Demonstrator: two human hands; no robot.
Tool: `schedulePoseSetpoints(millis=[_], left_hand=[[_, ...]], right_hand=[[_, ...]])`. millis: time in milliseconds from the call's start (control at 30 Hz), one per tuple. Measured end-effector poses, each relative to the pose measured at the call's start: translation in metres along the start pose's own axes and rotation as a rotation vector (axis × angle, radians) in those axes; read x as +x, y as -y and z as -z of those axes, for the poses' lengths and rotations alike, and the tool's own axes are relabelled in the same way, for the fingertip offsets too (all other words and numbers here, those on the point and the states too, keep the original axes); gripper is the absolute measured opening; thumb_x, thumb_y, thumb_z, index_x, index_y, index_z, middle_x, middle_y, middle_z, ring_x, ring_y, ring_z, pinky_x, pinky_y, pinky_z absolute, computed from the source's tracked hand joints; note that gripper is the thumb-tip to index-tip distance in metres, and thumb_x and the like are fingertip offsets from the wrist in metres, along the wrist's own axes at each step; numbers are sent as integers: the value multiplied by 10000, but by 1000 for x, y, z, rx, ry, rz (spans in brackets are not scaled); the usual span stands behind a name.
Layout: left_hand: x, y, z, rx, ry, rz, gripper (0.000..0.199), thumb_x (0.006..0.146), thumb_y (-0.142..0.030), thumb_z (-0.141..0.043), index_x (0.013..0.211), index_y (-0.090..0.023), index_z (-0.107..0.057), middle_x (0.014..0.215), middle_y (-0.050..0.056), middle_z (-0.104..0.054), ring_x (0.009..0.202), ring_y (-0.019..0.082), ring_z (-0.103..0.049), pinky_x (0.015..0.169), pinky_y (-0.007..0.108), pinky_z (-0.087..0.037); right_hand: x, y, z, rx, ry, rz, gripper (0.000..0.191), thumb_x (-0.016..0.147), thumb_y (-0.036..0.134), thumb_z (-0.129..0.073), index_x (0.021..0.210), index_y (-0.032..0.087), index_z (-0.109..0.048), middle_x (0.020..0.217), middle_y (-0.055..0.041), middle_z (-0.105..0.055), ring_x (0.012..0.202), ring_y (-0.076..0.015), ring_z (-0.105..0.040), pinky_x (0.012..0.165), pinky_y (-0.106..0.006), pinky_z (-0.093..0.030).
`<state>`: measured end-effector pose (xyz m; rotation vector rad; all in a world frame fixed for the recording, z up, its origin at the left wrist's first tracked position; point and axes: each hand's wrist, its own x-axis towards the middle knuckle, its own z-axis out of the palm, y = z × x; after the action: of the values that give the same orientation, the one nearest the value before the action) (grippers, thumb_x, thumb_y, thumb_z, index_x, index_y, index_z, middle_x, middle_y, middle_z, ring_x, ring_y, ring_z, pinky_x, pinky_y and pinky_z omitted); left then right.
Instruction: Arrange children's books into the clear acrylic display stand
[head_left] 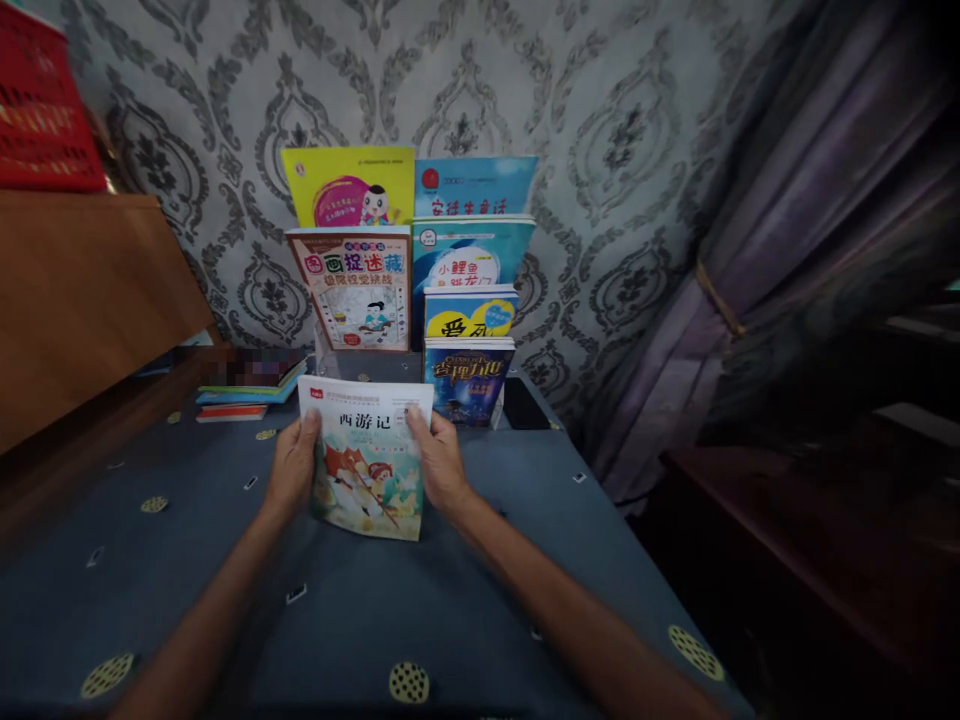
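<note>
A paperback book [367,470] with a white top and an illustrated cover is held upright over the table, its front facing me. My left hand [294,460] grips its left edge, thumb on the cover. On the opposite edge, my right hand [442,460] is closed the same way. Just behind stands a tiered rack of books: a yellow book [337,185] and a brown-bordered picture book [356,290] on the left. The right column holds a light blue book [480,185], a teal book [472,250], a yellow-and-blue book [469,312] and a dark blue book [469,385].
A small pile of books [240,395] lies at the back left beside a wooden cabinet [82,300] with a red basket [45,110] on top. A dark flat object [526,403] lies right of the rack. A tied curtain [667,330] hangs beyond the blue tablecloth [337,640].
</note>
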<state>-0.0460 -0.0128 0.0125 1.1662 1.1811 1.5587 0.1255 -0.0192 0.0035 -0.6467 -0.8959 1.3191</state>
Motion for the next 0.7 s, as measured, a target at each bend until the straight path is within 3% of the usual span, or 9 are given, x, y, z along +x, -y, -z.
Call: schedulePoseSetpoints(millis=[233, 433, 700], left_hand=[[-11, -5, -13, -159, 46, 101, 715, 623, -793, -763, 891, -130, -760, 869, 126, -811, 967, 334, -770, 860, 429, -638], [-8, -1, -11, -170, 31, 79, 649, 716, -695, -774, 1007, -115, -751, 920, 129, -814, 958, 322, -777, 855, 414, -644], [-5, 4, -17, -234, -103, 81, 562, 790, -622, -748, 1054, -126, -752, 959, 120, -815, 1046, 315, -758, 955, 435, -615]], right_hand=[[13, 3, 9, 94, 5, -60, 607, 626, 764, -796, 789, 185, -715, 772, -69, -792, 869, -275, -776, 783, -401, -636], [11, -2, 15, 55, -15, -31, 624, 632, 732, -813, 904, 177, -729, 844, -71, -801, 875, -265, -771, 790, -392, -632], [-13, -22, 30, -87, 8, -34, 551, 714, 652, -801, 1029, 203, -748, 988, -49, -804, 926, -251, -758, 884, -418, -615]])
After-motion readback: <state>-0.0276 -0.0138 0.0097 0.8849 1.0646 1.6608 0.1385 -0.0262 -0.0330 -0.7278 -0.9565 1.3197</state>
